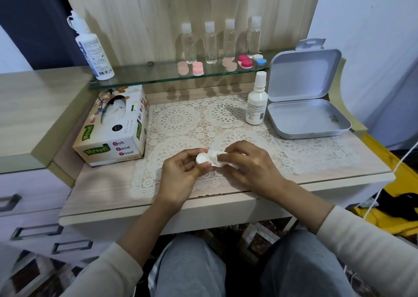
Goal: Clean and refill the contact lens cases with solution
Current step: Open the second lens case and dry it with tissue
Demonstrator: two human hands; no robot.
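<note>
Both hands are working just above the lace mat [181, 124] on the tabletop [108, 183]; the left hand [181, 172] is pinching a white contact lens case [207, 158] between thumb and fingers, its open round well facing up; the right hand [246, 165] is closing its fingers on a wad of white tissue [218, 155] and pressing it onto the case's other end. A tissue box [117, 136] is sitting at the left of the mat; a small white solution bottle [256, 100] is standing upright at the right, just beside an open grey tin [307, 115]. On the glass shelf [158, 75] behind, four clear bottles [210, 43] are standing in a row; pink, red and blue lens cases [198, 68] are lying in front of them; a large solution bottle [92, 50] is standing at the shelf's left end.
</note>
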